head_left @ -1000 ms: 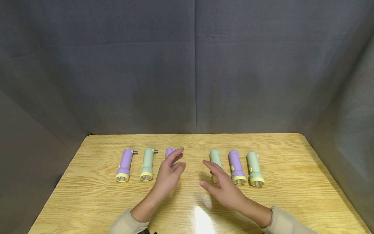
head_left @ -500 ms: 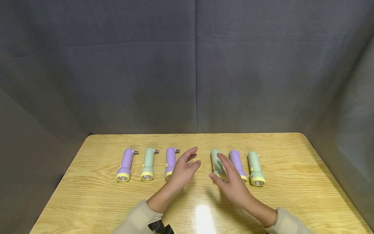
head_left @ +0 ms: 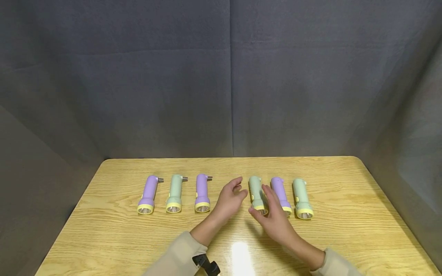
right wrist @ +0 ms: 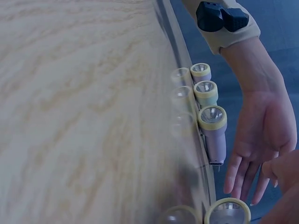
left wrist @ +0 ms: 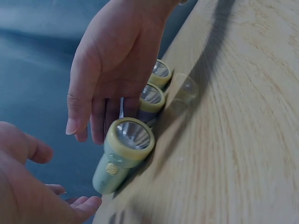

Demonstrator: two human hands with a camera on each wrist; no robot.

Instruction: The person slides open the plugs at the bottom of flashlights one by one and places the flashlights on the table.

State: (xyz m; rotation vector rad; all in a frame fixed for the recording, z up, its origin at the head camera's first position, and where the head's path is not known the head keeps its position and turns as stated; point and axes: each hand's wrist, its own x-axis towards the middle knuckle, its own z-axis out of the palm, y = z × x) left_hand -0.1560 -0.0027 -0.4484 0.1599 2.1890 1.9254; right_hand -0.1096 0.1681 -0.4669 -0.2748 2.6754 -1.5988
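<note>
Both hands are held over the table with nothing in them. My left hand [head_left: 230, 199] has loosely bent fingers and sits just left of a green flashlight [head_left: 256, 188] with a yellow rim. To the right of that flashlight is my right hand [head_left: 276, 220], thumb and fingers spread apart, partly covering its lens end and the purple flashlight [head_left: 279, 188] beside it. In the left wrist view the green flashlight [left wrist: 111, 170] lies between the two hands, its ribbed yellow switch showing. Neither hand visibly grips it; whether a fingertip touches it I cannot tell.
Left of my hands lie a purple flashlight [head_left: 202, 189], a green flashlight [head_left: 175, 189] and another purple flashlight [head_left: 149, 191], each with metal prongs sticking out rightward. A further green flashlight [head_left: 301, 195] lies at the right end. Grey curtains [head_left: 172, 96] surround the wooden table [head_left: 103, 230].
My left hand has moved right, from over the third purple flashlight to beside the green one. My right hand has shifted slightly right. The flashlights stay in place.
</note>
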